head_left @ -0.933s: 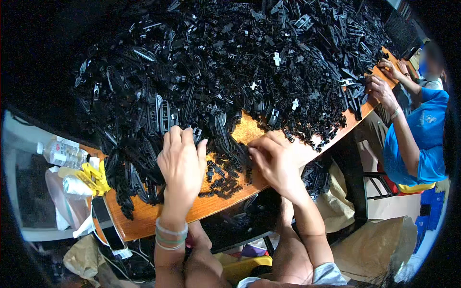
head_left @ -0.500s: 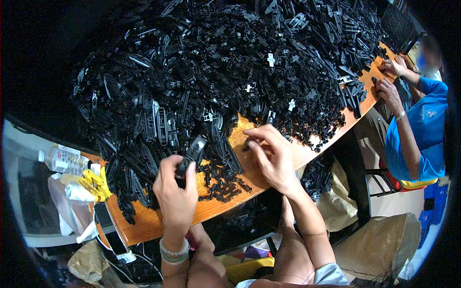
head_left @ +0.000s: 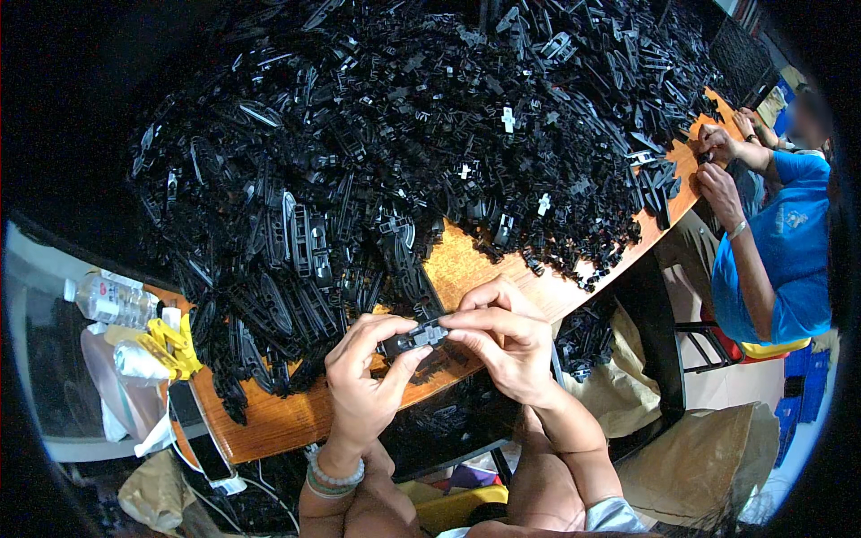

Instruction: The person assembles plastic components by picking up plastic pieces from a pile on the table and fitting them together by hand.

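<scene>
Between my two hands, just above the table's front edge, is a small black plastic part [head_left: 421,335] with a raised block on its upper face. My left hand [head_left: 369,368] pinches its left end between thumb and fingers. At its right end, the fingers and thumb of my right hand [head_left: 507,345] are closed on the same part. Whether the right fingers also hold a separate smaller piece is hidden. Beyond both hands spreads a large heap of black plastic parts [head_left: 359,152], long curved ones mixed with small clips.
The wooden table [head_left: 287,430] curves away to the right, where a co-worker in a blue shirt [head_left: 780,242] handles parts. A plastic bottle [head_left: 112,300] and a yellow clamp-like object [head_left: 170,345] stand at left. Brown paper bags [head_left: 700,462] lie below the table at right.
My hands have come together from apart. The left moved right and down with the black part, turning it; the right moved down and now touches it.
</scene>
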{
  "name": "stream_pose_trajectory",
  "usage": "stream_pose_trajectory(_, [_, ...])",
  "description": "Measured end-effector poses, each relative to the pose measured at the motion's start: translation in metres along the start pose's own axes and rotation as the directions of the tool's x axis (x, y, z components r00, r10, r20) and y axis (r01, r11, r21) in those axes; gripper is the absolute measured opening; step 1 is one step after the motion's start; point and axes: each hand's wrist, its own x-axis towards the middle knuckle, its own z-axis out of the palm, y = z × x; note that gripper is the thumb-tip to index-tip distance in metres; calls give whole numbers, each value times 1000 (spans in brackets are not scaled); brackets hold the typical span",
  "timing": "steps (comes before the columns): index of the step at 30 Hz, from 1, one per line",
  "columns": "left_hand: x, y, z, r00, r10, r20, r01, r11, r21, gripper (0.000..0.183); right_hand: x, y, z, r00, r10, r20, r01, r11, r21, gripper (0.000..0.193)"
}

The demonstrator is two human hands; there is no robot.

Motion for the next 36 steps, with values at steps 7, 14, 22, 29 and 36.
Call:
stream_pose_trajectory(7, [-7,5,5,963,-251,99,267,833,-485,21,-6,-9,0,994,-107,-15,101,970,-220,19])
stream_pose_trajectory(14, [-8,14,4,939,-286,191,342,827,-445,21,-13,-6,0,999,3,-36,-4,999,-37,22])
stream_pose_trajectory(22, [-6,17,14,972,-212,101,233,926,-296,21,-1,-10,-22,994,-54,92,68,986,-152,23])
stream_pose_trajectory(29, [-4,30,27,918,-342,200,395,809,-434,16,-11,-4,-35,988,58,145,-62,998,21,22])
stream_pose_trajectory(36, [-9,28,34,886,-398,236,463,756,-463,16,-19,-5,-32,981,-187,49,193,960,-202,16])
